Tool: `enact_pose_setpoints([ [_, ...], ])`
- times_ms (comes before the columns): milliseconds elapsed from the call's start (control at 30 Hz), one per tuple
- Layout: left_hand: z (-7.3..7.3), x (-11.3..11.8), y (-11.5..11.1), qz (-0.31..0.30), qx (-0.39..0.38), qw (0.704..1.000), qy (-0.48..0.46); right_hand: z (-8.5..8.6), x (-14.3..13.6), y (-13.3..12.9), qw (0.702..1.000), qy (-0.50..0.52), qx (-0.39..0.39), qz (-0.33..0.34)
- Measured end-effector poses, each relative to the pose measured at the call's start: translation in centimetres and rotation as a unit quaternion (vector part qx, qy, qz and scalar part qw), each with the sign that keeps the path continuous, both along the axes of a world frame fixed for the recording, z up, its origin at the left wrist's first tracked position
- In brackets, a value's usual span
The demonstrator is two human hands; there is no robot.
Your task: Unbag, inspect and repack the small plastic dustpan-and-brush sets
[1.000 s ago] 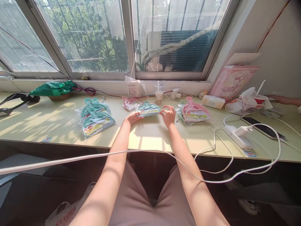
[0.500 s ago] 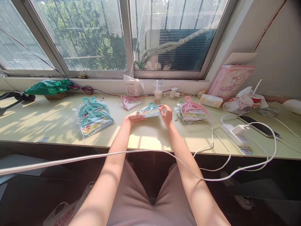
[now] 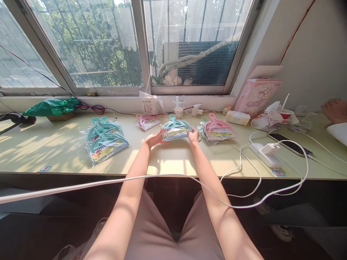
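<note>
Between my two hands is a teal dustpan and brush set (image 3: 175, 129) in clear wrapping, its handle pointing toward the window and its printed label facing me. My left hand (image 3: 155, 139) grips its left edge, while my right hand (image 3: 193, 136) has its fingers closed on the right edge. To the left lies a pile of wrapped teal dustpan sets (image 3: 107, 141). Just right of my right hand is a wrapped pink dustpan set (image 3: 220, 129) with a teal one partly beneath it. A smaller pink set (image 3: 148, 122) lies farther back.
A plastic cup with a straw (image 3: 178, 108) stands behind the held set. A white cable (image 3: 114, 180) crosses over my forearms. At right are a power strip (image 3: 264, 156), a phone (image 3: 290, 144) and a pink box (image 3: 257, 95). Another person's hand (image 3: 334, 110) shows at the right edge.
The held dustpan set has tilted up, so its face and handle show more. My right hand has shifted down its right edge. Another person's hand has appeared at far right.
</note>
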State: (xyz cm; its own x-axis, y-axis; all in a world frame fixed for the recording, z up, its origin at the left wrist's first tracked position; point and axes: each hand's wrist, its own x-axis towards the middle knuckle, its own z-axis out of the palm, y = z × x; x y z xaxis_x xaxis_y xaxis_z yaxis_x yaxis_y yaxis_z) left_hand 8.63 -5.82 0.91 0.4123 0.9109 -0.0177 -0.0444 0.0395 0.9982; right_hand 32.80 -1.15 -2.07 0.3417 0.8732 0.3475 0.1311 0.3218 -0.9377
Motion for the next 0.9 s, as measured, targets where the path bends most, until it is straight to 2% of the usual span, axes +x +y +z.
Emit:
enact_pose_setpoints([
  [100,0.5,0.9,-0.3,0.016,0.082,0.996,0.022,0.2,0.1,-0.1,0.998,0.026,-0.031,-0.043],
  [200,0.9,2.5,-0.7,0.053,0.188,0.977,0.087,0.7,0.1,-0.6,0.995,0.036,-0.054,-0.079],
  [300,0.8,3.6,-0.6,0.073,0.247,0.960,0.112,1.2,0.0,-0.9,0.992,0.048,-0.067,-0.099],
  [600,0.1,3.5,0.0,0.136,0.190,0.970,0.073,1.2,-0.8,-1.5,0.987,0.099,-0.059,-0.112],
  [767,-0.1,3.0,-0.2,0.083,0.190,0.971,0.117,0.8,-0.8,-1.8,0.987,0.067,-0.047,-0.136],
  [900,-0.7,2.7,-0.3,0.047,0.167,0.980,0.099,0.5,-0.7,-1.6,0.987,0.051,-0.068,-0.139],
])
